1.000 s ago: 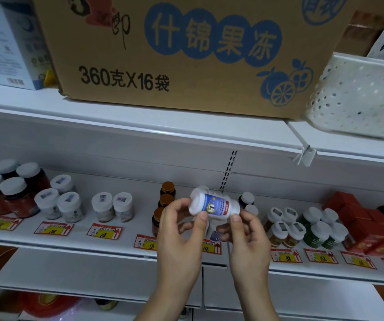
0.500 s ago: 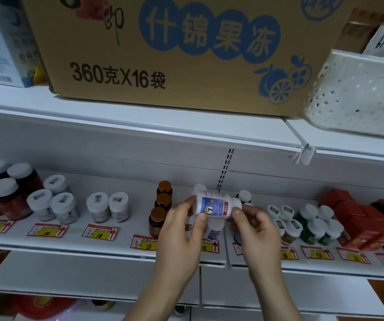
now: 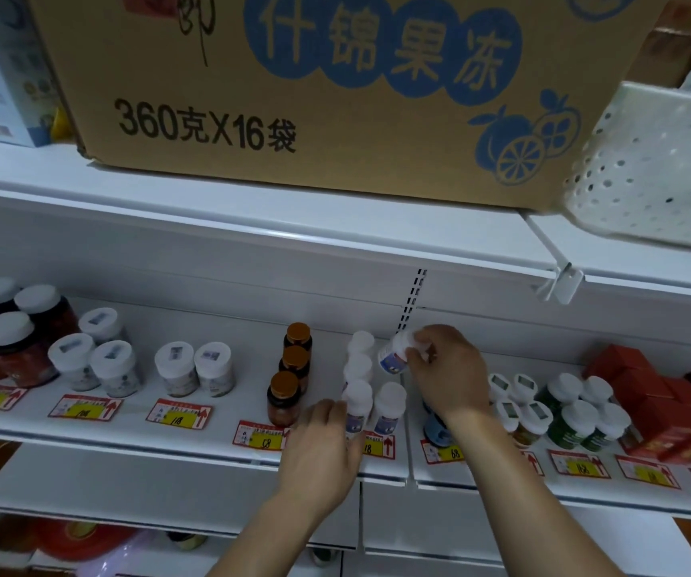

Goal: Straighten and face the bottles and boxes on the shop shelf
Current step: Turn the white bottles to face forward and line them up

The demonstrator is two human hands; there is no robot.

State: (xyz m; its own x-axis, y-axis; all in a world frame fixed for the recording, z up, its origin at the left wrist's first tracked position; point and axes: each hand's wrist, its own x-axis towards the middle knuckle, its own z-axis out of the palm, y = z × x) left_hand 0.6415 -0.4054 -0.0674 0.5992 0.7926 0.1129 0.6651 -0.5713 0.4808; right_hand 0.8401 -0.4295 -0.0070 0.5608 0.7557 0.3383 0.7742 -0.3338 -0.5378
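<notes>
Right hand (image 3: 446, 368) grips a small white bottle (image 3: 394, 355) with a blue label, tilted, above the shelf (image 3: 210, 441) behind a capped row. Left hand (image 3: 319, 447) curls around the front white bottle (image 3: 358, 406), upright at the shelf edge.

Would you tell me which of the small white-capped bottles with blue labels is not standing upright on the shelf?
The tilted bottle gripped by the right hand, behind the right-hand column. The other white bottles stand upright; the left hand touches the front-left one.
</notes>
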